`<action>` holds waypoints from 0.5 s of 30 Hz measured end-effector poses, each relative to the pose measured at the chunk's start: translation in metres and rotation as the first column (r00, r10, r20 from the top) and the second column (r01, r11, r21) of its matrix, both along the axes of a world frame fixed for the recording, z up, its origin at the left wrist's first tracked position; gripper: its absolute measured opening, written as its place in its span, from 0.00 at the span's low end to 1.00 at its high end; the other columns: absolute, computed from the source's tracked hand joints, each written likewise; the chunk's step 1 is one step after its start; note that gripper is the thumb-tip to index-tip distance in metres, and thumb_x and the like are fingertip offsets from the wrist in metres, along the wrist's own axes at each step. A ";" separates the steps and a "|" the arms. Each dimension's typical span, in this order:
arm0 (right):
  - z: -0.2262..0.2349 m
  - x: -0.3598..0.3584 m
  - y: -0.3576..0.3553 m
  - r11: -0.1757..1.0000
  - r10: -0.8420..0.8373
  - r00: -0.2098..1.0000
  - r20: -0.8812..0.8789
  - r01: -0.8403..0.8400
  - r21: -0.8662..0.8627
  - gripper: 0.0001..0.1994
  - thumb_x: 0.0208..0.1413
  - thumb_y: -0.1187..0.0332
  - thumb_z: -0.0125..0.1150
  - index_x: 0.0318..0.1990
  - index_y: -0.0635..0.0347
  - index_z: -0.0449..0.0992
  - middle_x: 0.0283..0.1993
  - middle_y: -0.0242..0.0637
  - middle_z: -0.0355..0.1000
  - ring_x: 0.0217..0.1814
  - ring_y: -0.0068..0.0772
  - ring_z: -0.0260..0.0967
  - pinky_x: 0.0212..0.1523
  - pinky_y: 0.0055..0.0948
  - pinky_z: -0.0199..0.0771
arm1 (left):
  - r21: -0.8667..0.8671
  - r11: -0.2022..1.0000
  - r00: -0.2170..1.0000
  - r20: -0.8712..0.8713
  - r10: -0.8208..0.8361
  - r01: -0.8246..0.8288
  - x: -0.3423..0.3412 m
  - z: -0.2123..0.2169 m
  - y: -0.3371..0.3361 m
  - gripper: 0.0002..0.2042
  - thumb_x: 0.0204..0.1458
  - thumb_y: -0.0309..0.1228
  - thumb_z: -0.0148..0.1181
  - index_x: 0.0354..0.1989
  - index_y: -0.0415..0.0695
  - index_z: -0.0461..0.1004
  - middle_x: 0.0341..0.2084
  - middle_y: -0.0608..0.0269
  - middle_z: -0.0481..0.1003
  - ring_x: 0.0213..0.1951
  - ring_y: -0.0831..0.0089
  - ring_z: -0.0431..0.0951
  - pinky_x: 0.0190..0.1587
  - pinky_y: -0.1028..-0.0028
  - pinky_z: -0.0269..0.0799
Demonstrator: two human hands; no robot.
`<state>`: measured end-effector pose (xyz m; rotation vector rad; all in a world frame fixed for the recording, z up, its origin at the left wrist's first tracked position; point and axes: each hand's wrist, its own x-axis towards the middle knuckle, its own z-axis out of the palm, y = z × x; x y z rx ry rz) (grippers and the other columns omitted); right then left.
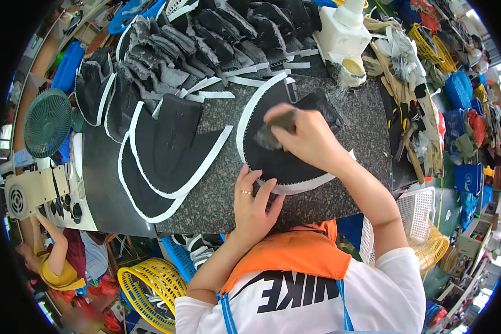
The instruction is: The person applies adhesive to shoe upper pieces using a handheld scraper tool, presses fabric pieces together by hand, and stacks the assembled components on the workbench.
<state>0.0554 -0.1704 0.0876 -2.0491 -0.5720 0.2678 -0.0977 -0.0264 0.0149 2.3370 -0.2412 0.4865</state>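
1. Head view: right hand (312,139) pinches a dark block (269,137) between thumb and curled fingers; blur hides its exact kind.
2. Under that hand lies a black panel (261,158) with curved white edging, on a speckled slab (367,147).
3. Left hand (254,201), nearer the body: fingers spread, tips on the panel's near edge, gripping nothing visible; presumably steadying it.
4. Step in hand, judged: rubbing or brushing the black face. Whether any substance is being applied, cannot tell.
5. Next move, judged: calls for even pressure from the right hand across the face, left fingers clear of the stroke while bracing the edge against sliding.
6. Left of the left hand: two similar white-edged panels (171,146), overlapping.
7. Beyond the right hand: white bottle (341,42), pale cup (353,68) just beside it.
8. Farther out, up and left of both hands: heaped black pieces (175,45), grey and fuzzy along their edges.
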 end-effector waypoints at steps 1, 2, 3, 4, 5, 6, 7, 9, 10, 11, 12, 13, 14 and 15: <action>-0.010 0.013 0.004 0.980 -0.167 0.959 0.230 0.186 -0.066 0.09 0.54 0.71 0.57 0.42 0.60 0.76 0.27 0.46 0.75 0.24 0.38 0.75 0.28 0.36 0.73 | -0.007 1.000 1.000 0.005 0.000 0.000 0.002 -0.002 0.001 0.21 0.41 0.27 0.71 0.46 0.42 0.75 0.50 0.46 0.67 0.57 0.40 0.66 0.56 0.52 0.67; -0.015 0.034 0.007 0.926 -0.293 0.840 0.456 0.369 -0.084 0.08 0.55 0.71 0.57 0.42 0.60 0.76 0.27 0.48 0.75 0.26 0.44 0.75 0.29 0.37 0.73 | -0.015 1.000 1.000 0.007 -0.005 0.005 0.003 -0.004 0.000 0.20 0.41 0.26 0.71 0.45 0.41 0.75 0.49 0.47 0.67 0.57 0.40 0.67 0.56 0.52 0.68; -0.017 0.049 0.004 0.905 -0.320 0.803 0.502 0.417 -0.090 0.08 0.56 0.72 0.56 0.43 0.60 0.76 0.30 0.50 0.75 0.31 0.50 0.76 0.32 0.38 0.74 | -0.023 1.000 1.000 0.006 0.001 -0.001 0.002 -0.008 -0.001 0.19 0.41 0.25 0.70 0.44 0.41 0.75 0.47 0.48 0.67 0.57 0.40 0.67 0.56 0.52 0.68; -0.024 0.050 0.000 0.905 -0.298 0.801 0.519 0.410 -0.114 0.08 0.56 0.73 0.56 0.42 0.60 0.76 0.33 0.49 0.76 0.34 0.50 0.76 0.35 0.38 0.76 | -0.033 0.999 1.000 0.017 0.001 -0.001 0.003 -0.014 -0.003 0.19 0.41 0.25 0.70 0.44 0.41 0.75 0.47 0.48 0.67 0.57 0.40 0.67 0.56 0.52 0.68; -0.023 0.037 0.008 0.952 -0.225 0.840 0.494 0.299 -0.074 0.08 0.55 0.74 0.57 0.42 0.60 0.77 0.35 0.48 0.76 0.36 0.50 0.76 0.37 0.37 0.76 | -0.090 0.996 1.000 -0.017 0.008 -0.010 0.002 -0.026 -0.002 0.21 0.41 0.24 0.70 0.46 0.40 0.74 0.49 0.47 0.66 0.58 0.40 0.65 0.56 0.53 0.67; -0.022 0.017 0.016 0.982 -0.149 0.870 0.470 0.185 -0.031 0.09 0.54 0.75 0.58 0.43 0.59 0.77 0.37 0.48 0.76 0.38 0.50 0.76 0.39 0.37 0.77 | -0.146 0.989 0.999 -0.052 0.011 -0.019 0.002 -0.034 -0.001 0.23 0.41 0.23 0.71 0.48 0.40 0.72 0.50 0.46 0.65 0.59 0.41 0.64 0.57 0.54 0.67; -0.026 0.001 0.018 1.000 0.005 0.901 0.433 -0.005 -0.003 0.10 0.52 0.76 0.61 0.43 0.59 0.77 0.41 0.44 0.77 0.41 0.48 0.76 0.42 0.35 0.77 | -0.153 0.988 0.999 -0.051 0.006 -0.014 0.003 -0.035 -0.003 0.23 0.41 0.23 0.71 0.48 0.40 0.72 0.50 0.46 0.65 0.59 0.41 0.64 0.57 0.54 0.67; -0.025 -0.027 0.010 0.957 0.289 0.918 0.272 -0.270 -0.107 0.12 0.51 0.75 0.63 0.44 0.58 0.79 0.42 0.41 0.78 0.43 0.44 0.77 0.44 0.34 0.77 | -0.302 0.935 0.982 -0.026 0.186 -0.185 0.006 -0.036 -0.002 0.32 0.39 0.23 0.73 0.56 0.39 0.65 0.54 0.43 0.62 0.62 0.41 0.61 0.58 0.56 0.66; -0.011 -0.033 0.002 0.919 0.387 0.901 0.194 -0.361 -0.157 0.11 0.51 0.75 0.63 0.43 0.58 0.79 0.41 0.41 0.78 0.42 0.43 0.77 0.44 0.33 0.77 | -0.306 0.935 0.984 -0.026 0.178 -0.177 0.008 -0.029 -0.002 0.32 0.39 0.23 0.73 0.56 0.39 0.65 0.54 0.43 0.62 0.62 0.41 0.61 0.58 0.56 0.66; -0.002 -0.031 -0.010 0.906 0.410 0.908 0.087 -0.394 -0.153 0.11 0.50 0.74 0.64 0.43 0.57 0.80 0.39 0.41 0.78 0.41 0.42 0.77 0.44 0.32 0.77 | -0.226 0.943 0.970 -0.033 0.243 -0.244 0.010 -0.018 0.000 0.37 0.37 0.24 0.74 0.59 0.38 0.61 0.57 0.41 0.59 0.63 0.41 0.59 0.59 0.56 0.64; 0.007 -0.027 -0.027 0.893 0.428 0.904 -0.020 -0.426 -0.145 0.11 0.49 0.74 0.65 0.42 0.57 0.81 0.37 0.41 0.79 0.40 0.41 0.77 0.43 0.31 0.77 | -0.144 0.941 0.951 -0.035 0.306 -0.308 0.011 -0.011 0.001 0.43 0.35 0.25 0.76 0.62 0.38 0.57 0.60 0.39 0.57 0.64 0.41 0.57 0.61 0.56 0.62; 0.023 -0.015 -0.042 0.894 0.391 0.920 -0.021 -0.385 -0.229 0.12 0.48 0.74 0.65 0.42 0.59 0.82 0.35 0.40 0.79 0.36 0.35 0.77 0.41 0.29 0.76 | -0.078 0.952 0.953 -0.095 0.289 -0.296 0.010 -0.011 0.006 0.50 0.33 0.28 0.77 0.67 0.39 0.51 0.64 0.38 0.54 0.65 0.41 0.55 0.64 0.55 0.58; 0.038 -0.004 -0.053 0.960 0.087 0.982 -0.168 -0.128 -0.250 0.10 0.52 0.69 0.58 0.39 0.58 0.82 0.32 0.40 0.78 0.30 0.38 0.76 0.36 0.31 0.76 | -0.080 0.953 0.954 -0.096 0.283 -0.291 0.012 -0.006 0.013 0.50 0.33 0.28 0.77 0.67 0.39 0.51 0.64 0.38 0.54 0.65 0.41 0.55 0.64 0.55 0.58; 0.035 0.015 -0.072 0.981 -0.149 0.989 0.013 0.149 -0.123 0.11 0.52 0.67 0.57 0.38 0.59 0.82 0.31 0.41 0.78 0.28 0.35 0.75 0.34 0.30 0.75 | -0.120 0.972 0.953 -0.254 0.165 -0.200 0.014 0.010 0.017 0.53 0.33 0.29 0.78 0.69 0.39 0.48 0.65 0.38 0.53 0.66 0.42 0.55 0.66 0.55 0.56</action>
